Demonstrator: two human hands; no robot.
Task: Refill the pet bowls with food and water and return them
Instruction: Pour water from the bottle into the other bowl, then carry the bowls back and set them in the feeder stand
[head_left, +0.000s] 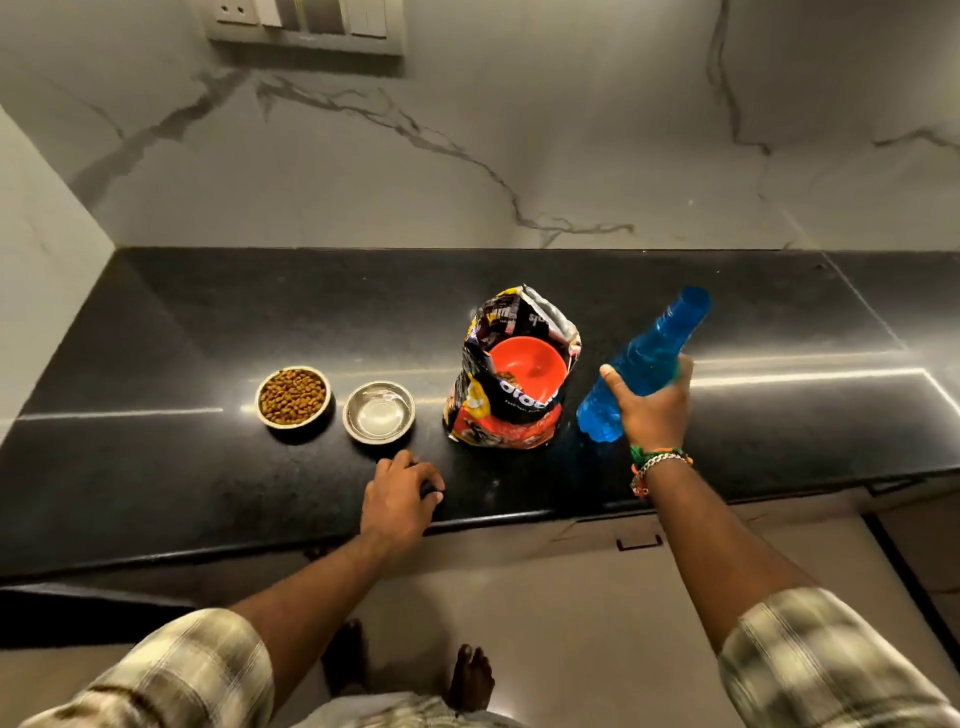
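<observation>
Two steel pet bowls stand side by side on the black counter (208, 332). The left bowl (293, 397) is full of brown kibble. The right bowl (379, 418) shows a shiny inside; whether it holds water I cannot tell. My right hand (654, 410) grips a blue plastic bottle (644, 358) round its middle, lifted and tilted, neck pointing up and away. My left hand (400, 499) rests near the counter's front edge, just in front of the shiny bowl, fingers curled over a small dark object (432, 491).
An open pet food bag (511, 410) stands between the bowls and the bottle, with an orange scoop bowl (527, 366) inside its mouth. A marble wall backs the counter, a side wall closes its left end. My bare feet stand on the floor below.
</observation>
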